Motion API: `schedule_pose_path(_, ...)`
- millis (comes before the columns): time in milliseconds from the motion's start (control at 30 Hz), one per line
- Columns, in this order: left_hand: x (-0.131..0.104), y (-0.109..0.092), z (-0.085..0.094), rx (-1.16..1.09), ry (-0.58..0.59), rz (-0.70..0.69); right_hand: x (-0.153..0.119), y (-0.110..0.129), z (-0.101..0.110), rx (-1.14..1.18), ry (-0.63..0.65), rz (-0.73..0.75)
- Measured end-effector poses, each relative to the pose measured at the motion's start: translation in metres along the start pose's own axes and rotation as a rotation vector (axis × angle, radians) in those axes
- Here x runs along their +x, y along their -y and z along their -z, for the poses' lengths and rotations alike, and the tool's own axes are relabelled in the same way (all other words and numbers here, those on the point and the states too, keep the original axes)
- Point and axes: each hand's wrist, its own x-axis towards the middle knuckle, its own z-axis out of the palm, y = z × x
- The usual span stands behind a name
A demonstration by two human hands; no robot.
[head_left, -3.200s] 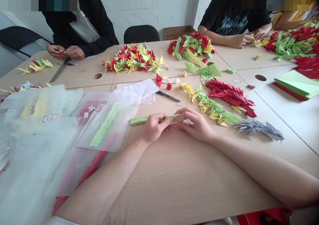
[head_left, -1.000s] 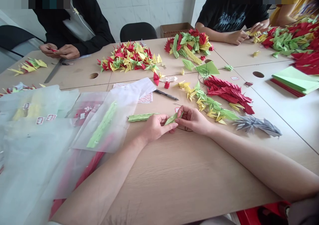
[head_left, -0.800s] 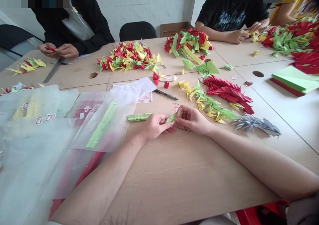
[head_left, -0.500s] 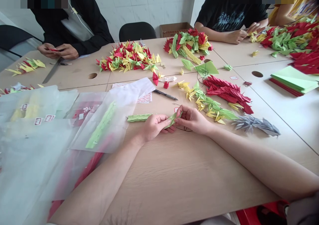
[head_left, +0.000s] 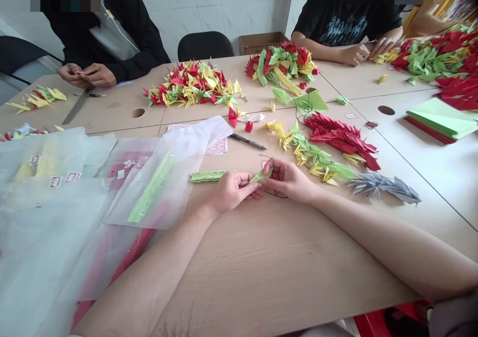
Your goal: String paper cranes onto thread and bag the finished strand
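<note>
A small folded green paper piece (head_left: 261, 176) is pinched between both hands above the table. My left hand (head_left: 235, 190) grips its left end with thumb and fingers, and my right hand (head_left: 286, 177) holds the other end. Left of them lies a flat green folded paper strip (head_left: 209, 176), partly behind my left hand. A thin black thread (head_left: 278, 194) curls on the table by my right hand. Yellow and green folded cranes (head_left: 311, 153) run in a string to the right, beside a red bundle (head_left: 341, 135) and a grey one (head_left: 386, 185).
Plastic bags (head_left: 48, 227) with folded paper cover the left side. A pen (head_left: 248, 141) lies beyond my hands. Piles of coloured cranes (head_left: 192, 84) stand farther back, and a stack of green sheets (head_left: 442, 115) lies right. Other people sit across the table.
My left thumb and fingers have shifted slightly on the green piece, which lies a little flatter. Across the table, a person's hand at the right has moved slightly.
</note>
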Motion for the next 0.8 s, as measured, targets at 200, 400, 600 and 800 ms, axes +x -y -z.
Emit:
schedule_pose_path(200, -0.0025, 0.0008, 0.0013, 0.027, 0.035, -0.057, 0.0001, 0.0008, -0.0013, 0.024, -0.042, 0.018)
schedule_pose_path(400, 0.0001, 0.0011, -0.0006, 0.000, -0.014, -0.014, -0.0002, -0.0007, -0.0025, -0.009, -0.055, 0.047)
schedule_pose_path(600, 0.0012, 0.0002, 0.0011, -0.072, 0.018, 0.028, -0.0016, -0.0022, -0.0032, -0.013, -0.035, 0.097)
schedule_pose_path(800, 0.0007, -0.0003, 0.0033, -0.059, 0.050, 0.021, -0.0023, -0.0021, -0.0034, 0.029, 0.018, 0.098)
